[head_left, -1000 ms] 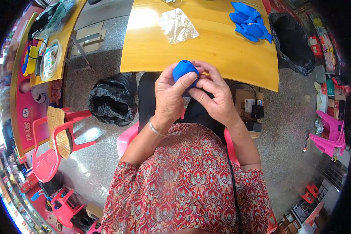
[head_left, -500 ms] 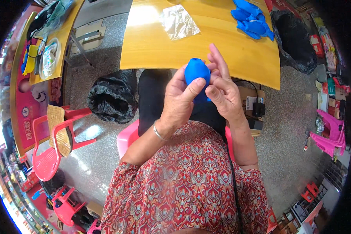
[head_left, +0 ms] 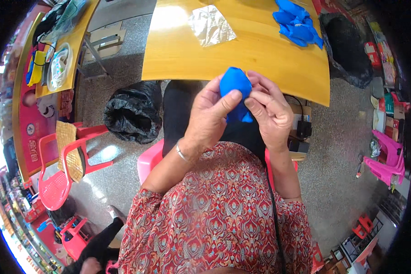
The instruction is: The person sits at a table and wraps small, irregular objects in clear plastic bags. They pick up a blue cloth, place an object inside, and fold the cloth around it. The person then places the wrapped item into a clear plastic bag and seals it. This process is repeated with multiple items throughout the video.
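Note:
A bright blue, soft piece (head_left: pixel 235 83), cloth-like and stretched into a rounded shape, is held up just in front of the table's near edge. Its lower end hangs loose between my hands. My left hand (head_left: pixel 209 106) is closed around it, thumb pressed on its front. At its right side my right hand (head_left: pixel 273 109) pinches the edge between thumb and fingers. More crumpled blue pieces (head_left: pixel 299 25) of similar colour lie on the far right of the yellow table (head_left: pixel 255 50). What is inside the rounded piece, if anything, is hidden.
A clear plastic bag (head_left: pixel 212 26) lies flat on the table. Black bags stand open at the left (head_left: pixel 133 113) and right (head_left: pixel 346 50) of the table. A pink chair (head_left: pixel 55 189) is at the left. Another person's dark-clothed leg (head_left: pixel 102 239) shows at lower left.
My right hand's fingers have come down from spread to pinching the blue piece, which has shifted slightly right. Another person's leg and hand have entered at lower left.

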Demonstrator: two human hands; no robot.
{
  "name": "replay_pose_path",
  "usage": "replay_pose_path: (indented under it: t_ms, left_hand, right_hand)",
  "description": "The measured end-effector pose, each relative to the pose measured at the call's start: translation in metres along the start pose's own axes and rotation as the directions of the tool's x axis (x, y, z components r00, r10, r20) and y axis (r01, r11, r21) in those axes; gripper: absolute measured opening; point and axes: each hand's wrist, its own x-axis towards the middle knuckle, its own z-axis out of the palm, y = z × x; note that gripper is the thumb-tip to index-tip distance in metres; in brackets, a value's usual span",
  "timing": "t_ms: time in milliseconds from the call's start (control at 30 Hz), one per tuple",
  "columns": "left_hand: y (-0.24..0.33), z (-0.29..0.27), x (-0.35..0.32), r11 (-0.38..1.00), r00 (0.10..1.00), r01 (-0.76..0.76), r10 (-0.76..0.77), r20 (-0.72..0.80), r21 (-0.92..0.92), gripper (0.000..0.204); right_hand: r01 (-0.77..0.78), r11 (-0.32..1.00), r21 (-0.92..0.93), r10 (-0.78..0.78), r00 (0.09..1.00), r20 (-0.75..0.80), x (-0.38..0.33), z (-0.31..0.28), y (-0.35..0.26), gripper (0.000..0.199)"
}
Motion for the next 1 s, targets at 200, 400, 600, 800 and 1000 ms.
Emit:
replay_pose_path:
  t_ms: [200,400,600,800,1000]
  left_hand:
    - [0.001,-0.007,-0.006,0.999,0.998,0.042,-0.043,-0.034,-0.034,0.039]
    - [-0.008,-0.014,-0.011,0.996,0.996,-0.076,0.074,0.055,0.036,0.038]
    - [-0.003,-0.019,-0.009,0.986,0.992,-0.119,0.113,0.048,0.12,0.038]
    - [0.028,-0.021,-0.012,0.996,0.999,0.049,-0.048,-0.025,0.068,0.03]
    - [0.029,-0.016,-0.013,0.968,0.976,0.207,-0.214,0.033,0.139,0.036]
  right_hand:
    - [-0.03,0.999,0.011,0.031,0.998,-0.059,-0.014,0.008,-0.006,0.017]
    - [-0.031,0.987,-0.155,0.05,0.991,0.123,-0.016,0.024,-0.019,0.079]
    - [0.099,0.975,-0.199,-0.063,0.981,0.183,-0.004,0.026,-0.014,0.076]
    - [-0.072,0.982,0.176,0.108,0.974,-0.199,0.006,0.026,-0.01,0.032]
    - [-0.371,0.92,0.129,0.333,0.911,0.243,0.039,0.016,-0.023,0.018]
